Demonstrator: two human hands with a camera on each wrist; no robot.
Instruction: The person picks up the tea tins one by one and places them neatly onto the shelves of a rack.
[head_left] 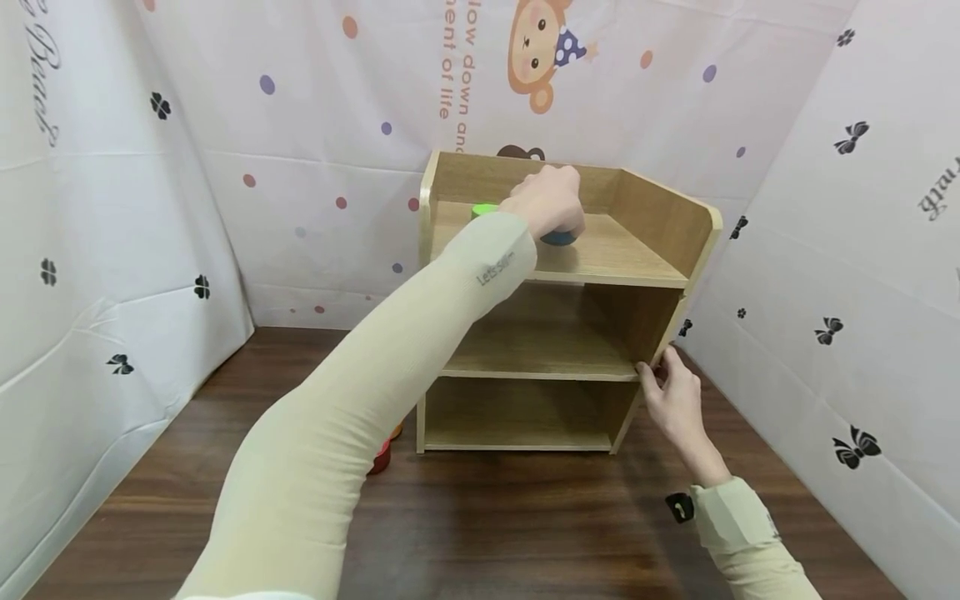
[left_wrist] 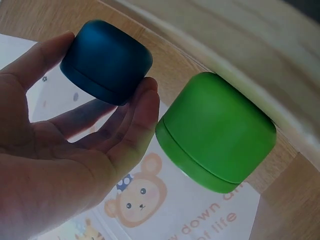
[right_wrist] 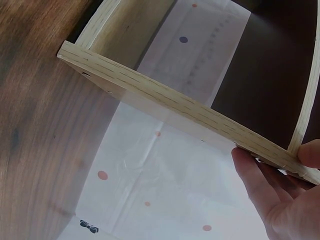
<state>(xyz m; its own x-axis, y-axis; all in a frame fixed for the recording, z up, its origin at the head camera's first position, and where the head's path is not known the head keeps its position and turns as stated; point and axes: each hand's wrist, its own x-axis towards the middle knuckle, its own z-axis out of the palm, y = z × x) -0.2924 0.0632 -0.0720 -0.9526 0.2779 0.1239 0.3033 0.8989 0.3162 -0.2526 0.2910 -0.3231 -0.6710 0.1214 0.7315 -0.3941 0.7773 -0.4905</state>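
A light wooden shelf unit [head_left: 570,342] with three levels stands on a dark wooden table [head_left: 487,517]. My left hand [head_left: 551,204] reaches onto the top shelf and holds a small dark blue jar [left_wrist: 112,57] between thumb and fingers [left_wrist: 135,117]. A green jar [left_wrist: 217,132] of the same shape sits right beside it, near the shelf's back wall, also seen in the head view as the green jar [head_left: 483,210]. My right hand [head_left: 663,379] pinches the front edge of the unit's right side panel [right_wrist: 165,100] at the middle level, thumb inside, fingers [right_wrist: 255,170] outside.
Red [head_left: 381,457] and orange [head_left: 396,429] small objects sit on the table left of the unit, mostly hidden by my left arm. White printed cloth walls [head_left: 112,250] close in the table on the left, back and right. The two lower shelves hold nothing visible.
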